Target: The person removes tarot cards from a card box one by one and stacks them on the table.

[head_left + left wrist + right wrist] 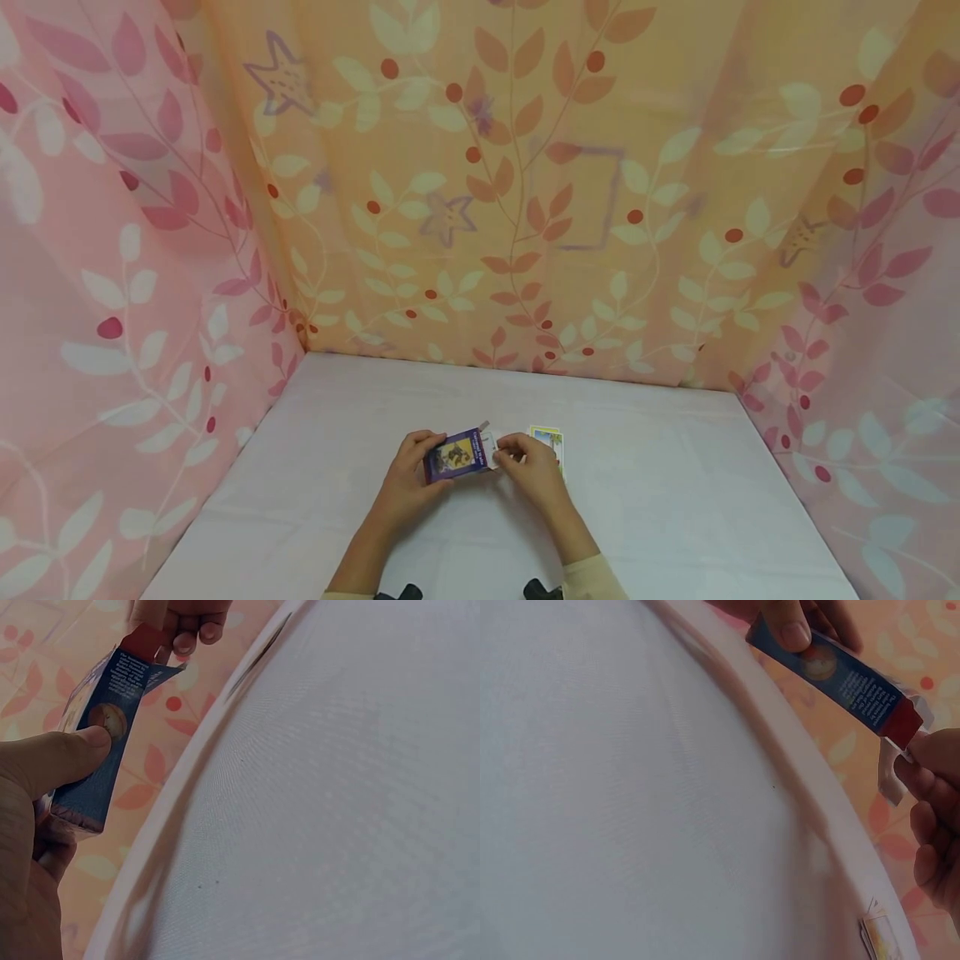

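Note:
My left hand [411,477] grips a small purple-blue card box [454,456] with a yellow picture on its front. Its thumb lies across the narrow printed side of the box [105,727]. The box is held above the table, its open end with red inner flap [902,724] towards my right hand [534,468]. A white card [489,447] juts from that end, and the right thumb and forefinger pinch its edge. Most of the card is hidden inside the box and behind the fingers. Side flaps [889,772] stand out from the opening.
A small stack of colourful cards [547,435] lies on the white-covered table [667,483], just beyond my right hand and partly hidden by it. Patterned cloth [517,183] hangs behind the table and along both sides. Two black objects [542,589] show at the bottom edge.

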The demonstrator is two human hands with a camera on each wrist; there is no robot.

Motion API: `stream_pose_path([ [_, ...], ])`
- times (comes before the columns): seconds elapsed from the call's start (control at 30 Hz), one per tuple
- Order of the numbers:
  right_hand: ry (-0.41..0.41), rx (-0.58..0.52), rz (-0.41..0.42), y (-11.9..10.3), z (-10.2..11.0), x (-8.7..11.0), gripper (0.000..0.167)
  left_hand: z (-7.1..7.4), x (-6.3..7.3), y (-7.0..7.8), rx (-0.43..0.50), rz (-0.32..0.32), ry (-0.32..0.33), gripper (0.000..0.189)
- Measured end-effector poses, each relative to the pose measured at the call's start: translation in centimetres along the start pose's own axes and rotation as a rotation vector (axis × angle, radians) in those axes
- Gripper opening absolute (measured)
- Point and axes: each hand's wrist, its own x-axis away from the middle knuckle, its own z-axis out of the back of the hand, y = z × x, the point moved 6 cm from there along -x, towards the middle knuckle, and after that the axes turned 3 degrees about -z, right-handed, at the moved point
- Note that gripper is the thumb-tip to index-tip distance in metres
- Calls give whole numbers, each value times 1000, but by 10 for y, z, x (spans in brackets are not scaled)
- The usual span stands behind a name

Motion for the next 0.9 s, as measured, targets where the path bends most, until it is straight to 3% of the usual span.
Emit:
stream_pose_path([
  [0.37,8,-39,8,0,7,-1,12,1,1,-1,1,6,7,80],
  [0.63,37,-28,12,-3,17,-2,12,0,0,-1,-7,-25,8,80],
  [0.9,60,-37,3,-4,25,-2,11,0,0,0,-12,-4,5,79],
])
